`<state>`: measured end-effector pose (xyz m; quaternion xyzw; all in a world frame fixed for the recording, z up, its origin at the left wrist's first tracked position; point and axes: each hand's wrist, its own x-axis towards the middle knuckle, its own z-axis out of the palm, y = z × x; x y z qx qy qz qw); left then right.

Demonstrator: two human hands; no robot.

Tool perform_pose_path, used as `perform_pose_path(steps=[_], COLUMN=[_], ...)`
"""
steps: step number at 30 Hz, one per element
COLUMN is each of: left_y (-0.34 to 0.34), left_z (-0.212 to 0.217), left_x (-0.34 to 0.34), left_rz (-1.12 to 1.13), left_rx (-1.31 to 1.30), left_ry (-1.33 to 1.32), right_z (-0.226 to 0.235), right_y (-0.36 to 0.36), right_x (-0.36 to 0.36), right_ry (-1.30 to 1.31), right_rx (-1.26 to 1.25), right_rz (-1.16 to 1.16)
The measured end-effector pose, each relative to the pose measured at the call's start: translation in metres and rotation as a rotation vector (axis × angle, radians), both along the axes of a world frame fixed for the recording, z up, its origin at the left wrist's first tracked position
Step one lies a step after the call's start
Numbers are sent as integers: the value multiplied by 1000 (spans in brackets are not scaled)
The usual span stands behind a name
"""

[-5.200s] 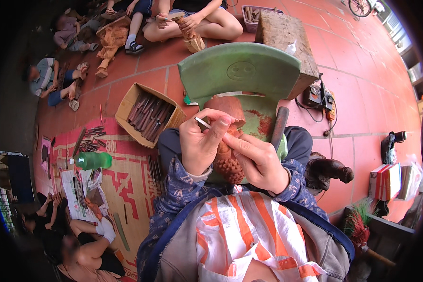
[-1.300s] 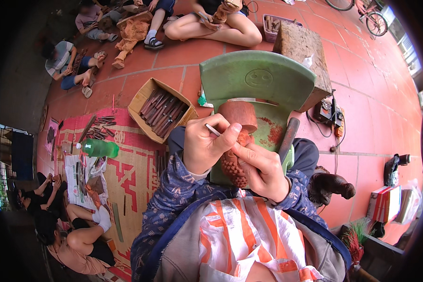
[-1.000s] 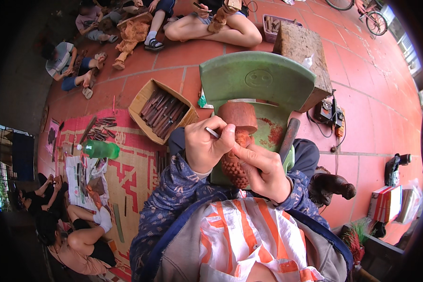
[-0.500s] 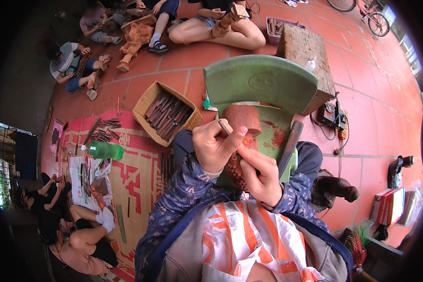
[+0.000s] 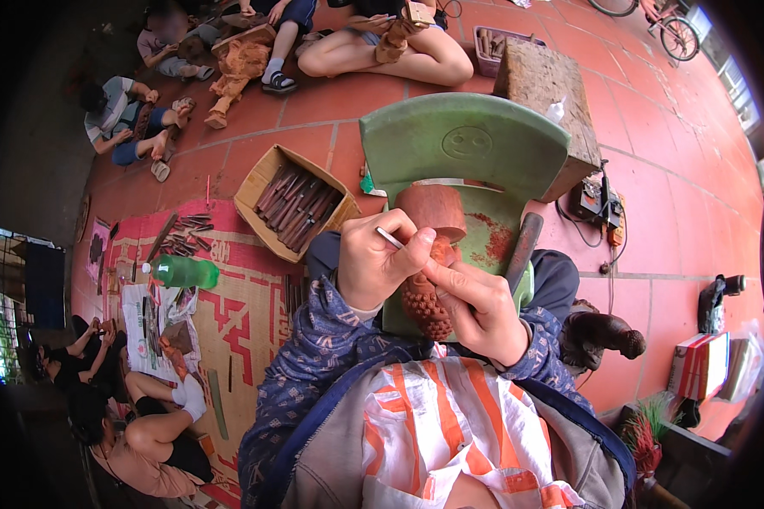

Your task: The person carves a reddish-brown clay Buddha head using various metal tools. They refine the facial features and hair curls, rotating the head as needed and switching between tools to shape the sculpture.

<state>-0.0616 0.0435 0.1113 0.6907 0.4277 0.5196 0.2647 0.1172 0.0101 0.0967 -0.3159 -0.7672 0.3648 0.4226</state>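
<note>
A reddish-brown wooden head carving (image 5: 424, 307), with knobbly curls and a round base (image 5: 431, 210), lies on the seat of a green chair (image 5: 467, 140) between my legs. My left hand (image 5: 373, 263) is closed over it, a thin pale stick-like piece (image 5: 389, 238) pinched between thumb and forefinger. My right hand (image 5: 484, 310) has its fingers curled in at the carving's middle, forefinger tip meeting the left thumb. What the right fingers hold is hidden. Reddish wood dust (image 5: 494, 242) lies on the seat beside a dark flat bar (image 5: 525, 250).
Left of the chair stands a cardboard box (image 5: 250, 191) of chisel-like tools. A green bottle (image 5: 185, 271) and more tools lie on a patterned mat (image 5: 255, 339). A wooden block (image 5: 552, 93), a power strip (image 5: 615, 220) and a dark carving (image 5: 598, 335) are to the right. Several people sit around.
The thin piece in my left hand has tilted and now shows a pale face. Both hands have shifted slightly, uncovering more of the carving's curls. The whole view has moved a little.
</note>
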Motion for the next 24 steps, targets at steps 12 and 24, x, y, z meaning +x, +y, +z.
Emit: perform_pose_path(steps=[12,24], left_y=[6,-3], left_z=[-11,5], left_x=[3,7], left_rz=[126,37], left_rx=[242,110], left_ry=[83,-79], right_z=[-12,-11], right_y=[-2,-4], right_x=[-12,-11], right_ry=[125,208], right_rx=[-54,-39], right_rz=[-74,-2])
